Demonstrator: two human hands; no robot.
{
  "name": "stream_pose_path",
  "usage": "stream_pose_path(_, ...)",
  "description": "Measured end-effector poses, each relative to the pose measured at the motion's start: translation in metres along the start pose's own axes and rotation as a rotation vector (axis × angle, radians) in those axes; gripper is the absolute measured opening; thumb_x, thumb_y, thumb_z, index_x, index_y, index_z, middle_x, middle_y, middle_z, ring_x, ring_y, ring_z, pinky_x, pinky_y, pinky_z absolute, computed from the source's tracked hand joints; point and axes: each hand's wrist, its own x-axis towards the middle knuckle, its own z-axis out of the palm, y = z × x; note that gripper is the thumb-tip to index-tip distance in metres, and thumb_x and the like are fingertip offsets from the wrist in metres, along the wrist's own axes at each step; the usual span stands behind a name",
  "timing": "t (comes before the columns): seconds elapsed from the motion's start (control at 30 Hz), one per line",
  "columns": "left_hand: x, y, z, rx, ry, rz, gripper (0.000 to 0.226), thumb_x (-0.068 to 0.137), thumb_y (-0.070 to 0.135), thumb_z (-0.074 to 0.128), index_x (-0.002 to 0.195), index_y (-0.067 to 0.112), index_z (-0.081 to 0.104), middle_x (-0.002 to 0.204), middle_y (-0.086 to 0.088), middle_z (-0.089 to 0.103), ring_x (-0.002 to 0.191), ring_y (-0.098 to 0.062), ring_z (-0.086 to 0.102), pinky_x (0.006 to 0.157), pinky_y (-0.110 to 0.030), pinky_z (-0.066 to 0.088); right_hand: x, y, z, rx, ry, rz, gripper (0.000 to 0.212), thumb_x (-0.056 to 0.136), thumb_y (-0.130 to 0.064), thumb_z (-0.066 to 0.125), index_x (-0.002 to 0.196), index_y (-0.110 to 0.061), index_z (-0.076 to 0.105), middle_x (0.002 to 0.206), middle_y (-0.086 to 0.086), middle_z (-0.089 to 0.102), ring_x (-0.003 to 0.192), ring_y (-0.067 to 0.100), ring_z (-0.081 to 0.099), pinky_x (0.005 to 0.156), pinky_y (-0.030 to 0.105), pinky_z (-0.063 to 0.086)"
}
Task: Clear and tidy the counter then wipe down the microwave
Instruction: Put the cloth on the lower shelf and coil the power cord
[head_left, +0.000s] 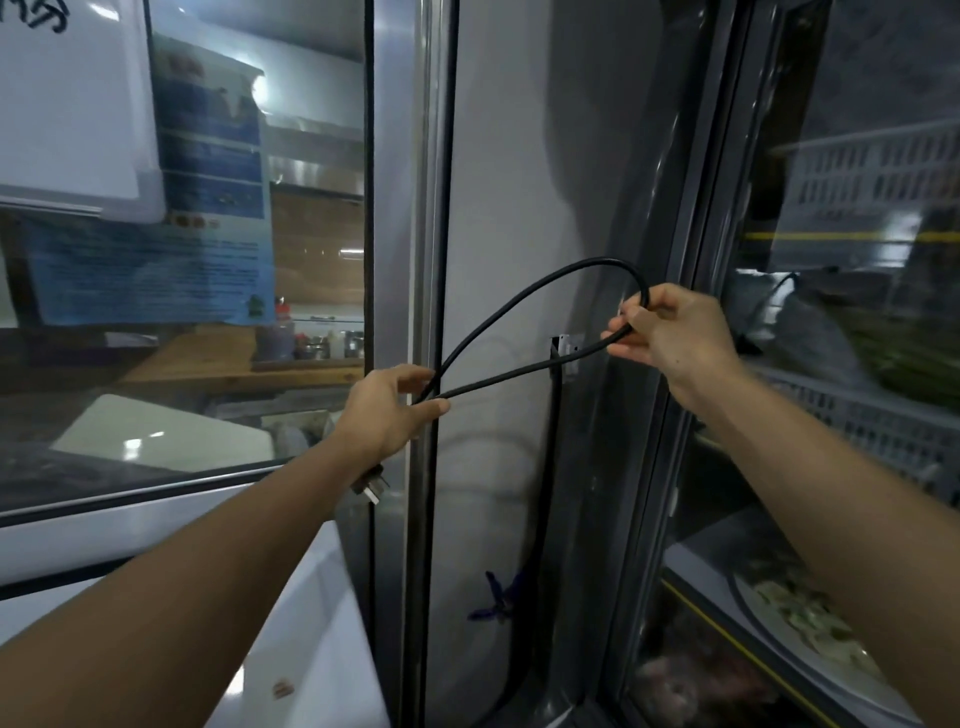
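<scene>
A black power cord (524, 301) forms a loop in the air between my two hands, in front of a grey window frame. My left hand (387, 410) pinches the two crossing strands of the cord, and the cord's plug (370, 487) hangs below that wrist. My right hand (670, 332) grips the far end of the loop, up and to the right. The microwave is not clearly in view.
A grey window post (498, 208) stands straight ahead, with glass panes (260, 260) left and right. A white appliance top (311, 623) lies at the lower left. A white notice board (72, 104) hangs upper left. Behind the right pane sits a plate of food (800, 623).
</scene>
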Motion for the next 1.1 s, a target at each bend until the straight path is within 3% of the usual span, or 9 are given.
stream_pose_path(0.1, 0.007, -0.001, 0.001, -0.04, -0.055, 0.012, 0.021, 0.084, 0.021, 0.07, 0.102, 0.011, 0.07, 0.079, -0.002, 0.066, 0.06, -0.011, 0.055, 0.058, -0.022, 0.047, 0.0, 0.006, 0.0, 0.011, -0.003, 0.004, 0.02, 0.096, -0.004, 0.049, 0.079, -0.012, 0.055, 0.08, 0.009, 0.063, 0.077, 0.022, 0.068, 0.069, 0.03, 0.059)
stream_pose_path(0.23, 0.012, -0.003, -0.004, -0.017, -0.025, 0.058, 0.011, 0.083, 0.018, 0.07, 0.09, 0.011, 0.074, 0.052, 0.013, 0.056, 0.044, 0.002, 0.047, 0.05, -0.012, 0.035, 0.003, 0.016, 0.001, -0.043, -0.01, 0.018, 0.017, 0.092, 0.003, 0.052, 0.087, -0.013, 0.055, 0.085, 0.01, 0.064, 0.074, 0.019, 0.065, 0.072, 0.03, 0.057)
stream_pose_path(0.3, 0.013, -0.001, -0.008, 0.04, -0.036, 0.091, 0.011, 0.084, 0.018, 0.069, 0.091, 0.013, 0.075, 0.063, 0.008, 0.066, 0.056, 0.002, 0.054, 0.057, -0.012, 0.04, 0.004, 0.019, 0.005, -0.225, -0.002, -0.074, 0.02, 0.088, 0.0, 0.057, 0.1, -0.016, 0.055, 0.093, 0.01, 0.064, 0.081, 0.019, 0.063, 0.078, 0.03, 0.053)
stream_pose_path(0.4, 0.014, 0.001, -0.014, 0.053, -0.037, 0.083, 0.012, 0.084, 0.017, 0.068, 0.094, 0.012, 0.074, 0.086, -0.005, 0.072, 0.078, -0.012, 0.062, 0.072, -0.02, 0.043, 0.004, 0.017, 0.017, -0.575, -0.039, -0.228, 0.045, 0.083, -0.01, 0.067, 0.122, -0.017, 0.047, 0.1, 0.005, 0.06, 0.092, 0.021, 0.059, 0.081, 0.033, 0.049)
stream_pose_path(0.57, 0.02, 0.002, -0.017, 0.119, -0.077, 0.093, 0.015, 0.085, 0.017, 0.067, 0.098, 0.011, 0.073, 0.086, -0.003, 0.07, 0.078, -0.01, 0.061, 0.071, -0.019, 0.043, 0.011, 0.015, 0.038, -1.267, 0.024, -0.497, 0.053, 0.082, -0.019, 0.066, 0.13, -0.012, 0.044, 0.124, 0.014, 0.052, 0.114, 0.032, 0.047, 0.093, 0.04, 0.036)
stream_pose_path(0.67, 0.025, 0.001, -0.013, 0.124, -0.096, 0.098, 0.018, 0.084, 0.017, 0.068, 0.1, 0.011, 0.073, 0.092, -0.004, 0.071, 0.087, -0.014, 0.064, 0.077, -0.021, 0.044, 0.011, 0.019, 0.06, -1.185, -0.21, -0.525, 0.05, 0.086, -0.03, 0.062, 0.132, -0.019, 0.045, 0.126, 0.008, 0.056, 0.117, 0.028, 0.051, 0.096, 0.039, 0.034)
stream_pose_path(0.77, 0.027, -0.001, -0.011, 0.133, -0.126, 0.115, 0.017, 0.084, 0.017, 0.068, 0.1, 0.013, 0.072, 0.093, -0.003, 0.071, 0.088, -0.014, 0.064, 0.079, -0.022, 0.047, 0.009, 0.029, 0.083, -1.002, -0.375, -0.529, 0.027, 0.093, -0.027, 0.053, 0.118, -0.018, 0.06, 0.113, 0.007, 0.064, 0.107, 0.029, 0.057, 0.093, 0.041, 0.043)
stream_pose_path(0.87, 0.029, -0.008, -0.01, 0.148, -0.141, 0.13, 0.015, 0.085, 0.016, 0.067, 0.099, 0.015, 0.071, 0.089, 0.001, 0.069, 0.083, -0.009, 0.062, 0.072, -0.015, 0.046, 0.01, 0.04, 0.089, -0.89, -0.37, -0.516, 0.017, 0.095, -0.02, 0.051, 0.097, -0.012, 0.066, 0.095, 0.009, 0.065, 0.091, 0.029, 0.059, 0.08, 0.039, 0.048)
stream_pose_path(1.1, 0.031, -0.066, -0.016, 0.278, -0.226, 0.002, 0.009, 0.086, 0.022, 0.067, 0.079, 0.028, 0.069, 0.078, 0.001, 0.069, 0.073, -0.014, 0.063, 0.065, -0.024, 0.046, 0.015, 0.07, 0.08, -0.785, -0.276, -0.46, 0.02, 0.097, -0.011, 0.044, 0.098, -0.003, 0.062, 0.101, 0.013, 0.065, 0.091, 0.025, 0.057, 0.074, 0.033, 0.043)
